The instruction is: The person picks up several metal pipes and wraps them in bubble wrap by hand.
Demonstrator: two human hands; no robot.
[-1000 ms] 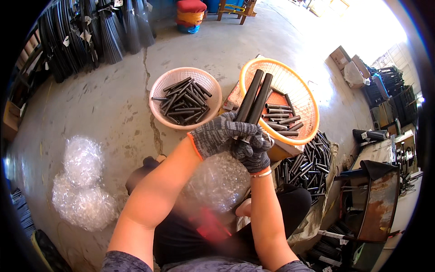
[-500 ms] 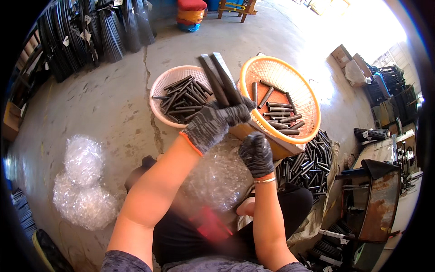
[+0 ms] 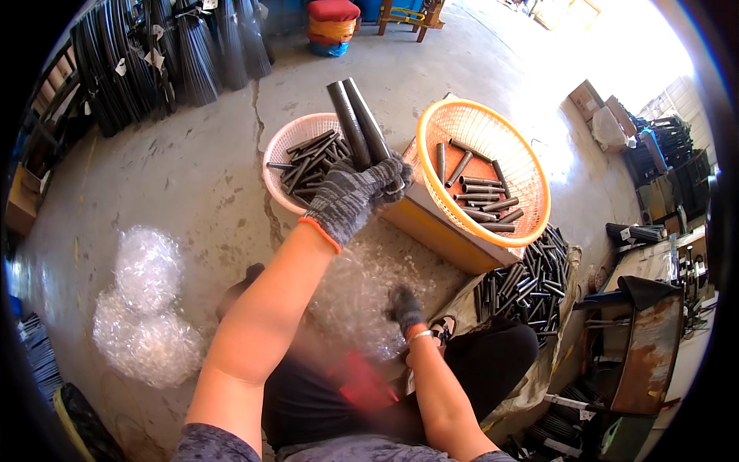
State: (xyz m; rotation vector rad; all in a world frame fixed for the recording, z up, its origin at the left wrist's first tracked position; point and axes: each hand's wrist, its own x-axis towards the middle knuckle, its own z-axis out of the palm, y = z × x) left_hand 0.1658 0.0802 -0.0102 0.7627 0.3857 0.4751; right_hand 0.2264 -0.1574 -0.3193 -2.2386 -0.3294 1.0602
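My gloved left hand (image 3: 350,194) is wrapped round two dark metal tubes (image 3: 359,123), held up side by side and pointing away from me. Behind them stands a pink basket (image 3: 271,146) with many short black tubes. My gloved right hand (image 3: 403,309) is low, at the right edge of a loose pile of clear plastic pieces (image 3: 358,285) on the floor between my legs. Its fingers are smeared and partly lost against the pile, so their pose is unclear.
An orange basket (image 3: 539,185) with several tubes rests tilted on a cardboard box (image 3: 439,231). Beside it, more black tubes (image 3: 531,277) lie on a sack. Bundled clear plastic (image 3: 142,331) sits on the left. Racks of black rods (image 3: 192,54) stand far left.
My right hand has dropped from beside the box down to the clear plastic pile. My left hand keeps the tubes, which have tilted slightly and moved a little left.
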